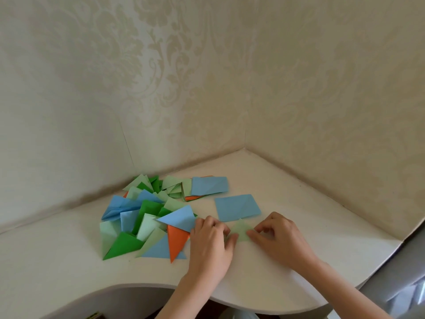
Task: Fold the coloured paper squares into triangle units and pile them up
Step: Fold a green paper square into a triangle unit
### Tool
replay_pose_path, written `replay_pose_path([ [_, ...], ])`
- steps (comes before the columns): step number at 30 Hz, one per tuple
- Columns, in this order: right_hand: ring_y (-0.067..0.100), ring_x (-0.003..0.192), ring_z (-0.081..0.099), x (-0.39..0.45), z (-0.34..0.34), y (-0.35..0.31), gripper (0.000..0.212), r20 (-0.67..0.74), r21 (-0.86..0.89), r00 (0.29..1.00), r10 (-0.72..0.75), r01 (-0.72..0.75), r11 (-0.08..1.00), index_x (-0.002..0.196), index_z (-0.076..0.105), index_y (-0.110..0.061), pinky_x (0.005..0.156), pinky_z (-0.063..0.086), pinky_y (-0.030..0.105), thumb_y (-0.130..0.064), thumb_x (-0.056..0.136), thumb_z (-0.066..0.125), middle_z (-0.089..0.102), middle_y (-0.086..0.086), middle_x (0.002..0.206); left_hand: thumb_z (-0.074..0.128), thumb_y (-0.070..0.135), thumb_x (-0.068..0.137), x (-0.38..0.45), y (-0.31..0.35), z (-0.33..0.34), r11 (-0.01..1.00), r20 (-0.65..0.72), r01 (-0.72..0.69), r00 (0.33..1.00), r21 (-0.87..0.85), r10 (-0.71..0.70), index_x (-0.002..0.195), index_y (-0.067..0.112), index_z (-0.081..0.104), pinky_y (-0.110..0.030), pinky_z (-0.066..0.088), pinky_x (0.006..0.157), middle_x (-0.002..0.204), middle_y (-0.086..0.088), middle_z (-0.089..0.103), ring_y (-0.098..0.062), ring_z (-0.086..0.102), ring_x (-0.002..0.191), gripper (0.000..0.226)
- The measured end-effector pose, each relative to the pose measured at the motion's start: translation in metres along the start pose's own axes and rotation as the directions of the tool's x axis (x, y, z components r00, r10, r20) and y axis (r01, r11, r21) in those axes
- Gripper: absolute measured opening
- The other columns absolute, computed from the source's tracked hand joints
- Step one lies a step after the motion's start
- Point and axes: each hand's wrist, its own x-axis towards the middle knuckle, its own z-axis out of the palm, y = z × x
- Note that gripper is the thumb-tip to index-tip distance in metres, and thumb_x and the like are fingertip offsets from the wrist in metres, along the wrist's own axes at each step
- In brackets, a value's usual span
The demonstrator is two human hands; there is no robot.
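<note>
A pale green paper, folded into a small triangle, lies flat on the white desk. My left hand presses its left corner and my right hand pinches its right corner. Left of my hands spreads a loose pile of folded triangle units in blue, green, pale green and orange. Just beyond my hands rests a single blue paper square. Farther back is a stack of unfolded squares with a blue sheet on top.
The desk fits into a corner of patterned beige walls. Its front edge curves inward below my forearms. At the right edge the desk ends beside a grey surface.
</note>
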Motion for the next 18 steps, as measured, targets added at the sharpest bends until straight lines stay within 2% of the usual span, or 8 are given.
replay_pose_path([
  [4, 0.004, 0.072, 0.049, 0.003, 0.007, -0.001, 0.029, -0.037, -0.047, 0.998, 0.042, -0.043, 0.998, 0.06, 0.048, -0.042, 0.072, 0.039, 0.026, -0.059, 0.078, 0.063, 0.051, -0.014, 0.079, 0.072, 0.047, 0.075, 0.002, 0.006, 0.007, 0.996, -0.047, 0.027, 0.999, 0.09, -0.023, 0.069, 0.022, 0.059, -0.034, 0.044, 0.063, 0.075, 0.006, 0.05, -0.02, 0.049, 0.074, 0.029],
  [6, 0.003, 0.071, 0.047, 0.003, 0.008, 0.0, 0.032, -0.043, -0.078, 0.998, 0.049, -0.052, 0.996, 0.064, 0.047, -0.038, 0.07, 0.035, 0.025, -0.063, 0.075, 0.063, 0.051, -0.014, 0.078, 0.076, 0.047, 0.071, 0.003, 0.007, 0.008, 0.993, -0.045, 0.028, 0.999, 0.112, -0.023, 0.066, 0.023, 0.055, -0.032, 0.042, 0.058, 0.07, 0.006, 0.049, -0.02, 0.049, 0.068, 0.031],
  [8, 0.002, 0.072, 0.047, 0.003, 0.008, 0.0, 0.032, -0.045, -0.078, 0.997, 0.06, -0.064, 0.995, 0.067, 0.046, -0.037, 0.07, 0.034, 0.024, -0.062, 0.073, 0.065, 0.051, -0.014, 0.079, 0.077, 0.044, 0.071, 0.004, 0.004, 0.01, 0.995, -0.049, 0.039, 0.998, 0.089, -0.035, 0.07, 0.024, 0.054, -0.031, 0.039, 0.059, 0.071, 0.006, 0.051, -0.02, 0.049, 0.069, 0.03],
  [13, 0.0, 0.071, 0.05, 0.008, 0.004, 0.0, 0.026, 0.028, 0.023, 0.993, 0.119, -0.12, 0.993, 0.08, 0.052, -0.037, 0.07, 0.04, 0.026, -0.048, 0.072, 0.074, 0.053, -0.012, 0.076, 0.068, 0.033, 0.082, 0.006, -0.005, 0.004, 0.997, 0.023, 0.035, 0.999, -0.065, -0.033, 0.086, 0.023, 0.054, -0.031, 0.041, 0.074, 0.084, 0.009, 0.055, -0.016, 0.049, 0.082, 0.017],
  [18, 0.001, 0.06, 0.045, 0.011, -0.004, 0.007, 0.018, 0.091, 0.147, 0.99, 0.107, -0.12, 0.982, 0.085, 0.061, -0.028, 0.059, 0.037, 0.012, -0.025, 0.075, 0.076, 0.057, -0.011, 0.074, 0.07, 0.021, 0.081, 0.007, -0.014, -0.003, 0.978, 0.087, 0.062, 0.995, -0.199, -0.045, 0.089, 0.023, 0.059, -0.026, 0.042, 0.076, 0.082, 0.014, 0.056, -0.009, 0.049, 0.083, 0.014],
])
